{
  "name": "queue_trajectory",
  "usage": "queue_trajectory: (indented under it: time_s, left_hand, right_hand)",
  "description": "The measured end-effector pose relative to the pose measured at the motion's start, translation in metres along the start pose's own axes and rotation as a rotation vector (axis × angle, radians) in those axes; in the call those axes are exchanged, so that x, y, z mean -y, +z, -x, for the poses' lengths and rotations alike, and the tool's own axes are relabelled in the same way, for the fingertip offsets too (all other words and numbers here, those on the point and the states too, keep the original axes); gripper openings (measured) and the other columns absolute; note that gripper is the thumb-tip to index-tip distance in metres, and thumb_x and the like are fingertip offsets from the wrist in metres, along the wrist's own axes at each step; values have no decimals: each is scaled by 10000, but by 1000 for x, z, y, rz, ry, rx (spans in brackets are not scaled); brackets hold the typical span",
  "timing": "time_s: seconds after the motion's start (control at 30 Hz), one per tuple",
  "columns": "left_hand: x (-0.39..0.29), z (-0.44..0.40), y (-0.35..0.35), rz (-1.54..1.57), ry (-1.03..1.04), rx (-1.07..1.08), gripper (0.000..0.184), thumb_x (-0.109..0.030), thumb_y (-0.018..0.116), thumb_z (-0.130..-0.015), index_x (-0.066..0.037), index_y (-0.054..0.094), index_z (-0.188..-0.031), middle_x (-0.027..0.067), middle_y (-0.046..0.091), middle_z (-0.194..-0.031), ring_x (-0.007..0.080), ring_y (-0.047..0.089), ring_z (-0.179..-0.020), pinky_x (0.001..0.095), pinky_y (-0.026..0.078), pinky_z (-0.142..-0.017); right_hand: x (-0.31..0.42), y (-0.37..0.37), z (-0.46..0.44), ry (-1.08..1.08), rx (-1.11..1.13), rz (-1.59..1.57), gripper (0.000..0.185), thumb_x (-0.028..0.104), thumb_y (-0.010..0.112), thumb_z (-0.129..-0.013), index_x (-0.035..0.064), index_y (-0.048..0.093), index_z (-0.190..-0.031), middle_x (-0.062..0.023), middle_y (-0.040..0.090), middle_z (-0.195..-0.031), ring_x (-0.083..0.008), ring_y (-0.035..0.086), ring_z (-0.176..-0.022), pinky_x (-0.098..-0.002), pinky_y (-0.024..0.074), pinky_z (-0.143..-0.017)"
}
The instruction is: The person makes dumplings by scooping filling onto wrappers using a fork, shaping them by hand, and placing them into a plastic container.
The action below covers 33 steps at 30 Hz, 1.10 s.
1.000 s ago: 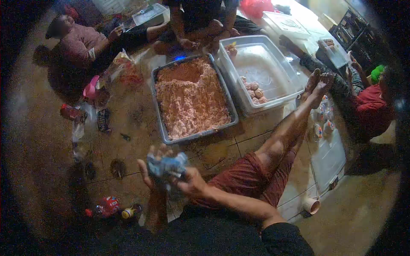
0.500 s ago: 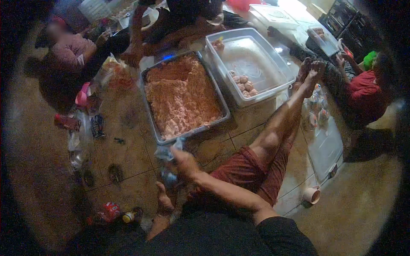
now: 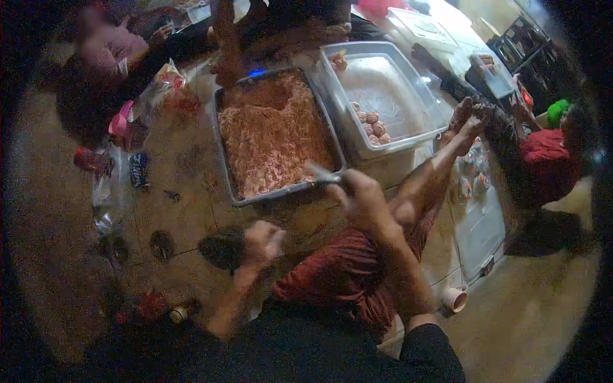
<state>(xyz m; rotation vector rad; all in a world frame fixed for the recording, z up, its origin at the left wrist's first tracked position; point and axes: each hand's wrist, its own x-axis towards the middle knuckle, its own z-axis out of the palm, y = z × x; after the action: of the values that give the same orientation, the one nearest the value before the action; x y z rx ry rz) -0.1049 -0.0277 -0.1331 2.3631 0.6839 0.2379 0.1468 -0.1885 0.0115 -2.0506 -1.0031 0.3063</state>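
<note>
My right hand (image 3: 364,199) is closed on a slim, pale spoon-like utensil (image 3: 324,173), smeared by motion. Its tip reaches over the near right corner of a dark-rimmed tub (image 3: 225,167). Pinkish ground-meat mixture (image 3: 271,143) fills this tub, with a hollow at the far end. Nearer my body, my left hand (image 3: 262,246) has its fingers curled in; something pale shows at the fingers, too blurred to make out. Beside the tub, a clear plastic bin (image 3: 399,150) contains several rolled balls (image 3: 373,127) along its near left side.
My legs (image 3: 418,198) stretch out on the right. A cup (image 3: 454,299) lies on the tiles near a plastic lid (image 3: 480,223). Plastic bags and packets (image 3: 138,169) lie on the left. Other people sit around, one in a red shirt (image 3: 543,153) at right.
My right hand has swung right and forward, from the tub's near edge to its right corner. My left hand has risen and its fingers have closed. The crumpled clear-blue plastic no longer shows.
</note>
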Motion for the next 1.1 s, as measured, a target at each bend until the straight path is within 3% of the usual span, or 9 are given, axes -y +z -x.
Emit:
queue_trajectory:
  time_s: [0.07,0.3,0.43,0.7,0.73,0.77,0.9,0.97,1.1]
  left_hand:
    - [-20,-20,35,13,161,24,295,-277,692,-927,-34,656,-1089,163,668,-891,362,654,-839,468,504,-723]
    - [38,-39,137,222,271,349,295,-246,664,-931,-11,652,-1109,194,688,-956,375,673,-880,460,525,-750]
    - [70,-39,149,343,238,411,297,-228,649,-934,2,649,-1121,211,700,-993,381,684,-903,456,536,-766]
    - [-1,-29,50,262,216,49,323,-251,765,-863,34,655,-969,206,703,-855,323,711,-782,433,538,-640]
    - [-6,-29,51,377,97,34,372,-314,767,-868,31,664,-961,183,706,-851,295,711,-783,413,536,-630]
    - [-10,-30,51,492,-23,20,423,-377,770,-874,27,673,-954,160,709,-847,266,710,-784,394,533,-619]
    - [-15,-21,36,809,-725,-17,480,-473,717,-919,3,701,-981,113,721,-874,251,705,-799,349,534,-629]
    - [4,-25,33,1132,-255,388,543,-534,655,-954,-4,705,-1060,85,714,-917,230,694,-839,327,534,-631]
    - [33,-20,49,1014,-558,545,537,-518,661,-959,5,701,-1075,88,705,-918,207,681,-825,328,531,-634]
  right_hand:
    - [-18,-14,-15,-87,8,123,132,122,660,-909,18,668,-988,-202,658,-902,-392,673,-858,-462,531,-768]
    - [-4,-20,-46,14,375,591,145,89,568,-924,0,604,-1032,-247,642,-992,-443,653,-958,-511,529,-816]
    - [-32,18,-45,-232,373,310,160,86,618,-889,5,605,-1026,-246,642,-983,-451,649,-934,-509,541,-780]
    - [-48,71,-127,-301,116,675,153,147,658,-901,59,633,-1023,-144,690,-1080,-340,656,-1065,-550,444,-969]
    - [-60,90,-123,-372,63,23,169,164,628,-910,104,640,-1068,-108,678,-1077,-307,656,-1032,-492,461,-966]
    - [-69,106,-123,-497,42,-32,196,186,611,-925,130,640,-1111,-92,673,-1122,-278,644,-1073,-482,415,-1017]
    - [-11,82,-112,-694,540,840,315,275,542,-985,235,641,-1281,-28,650,-1303,-160,598,-1234,-441,232,-1221]
    - [-106,123,-129,-1155,135,767,309,262,558,-958,232,649,-1252,-14,635,-1317,-150,571,-1256,-498,185,-1221]
    - [-5,81,-127,-465,386,956,323,240,552,-942,267,650,-1248,26,574,-1391,-170,524,-1292,-495,209,-1205]
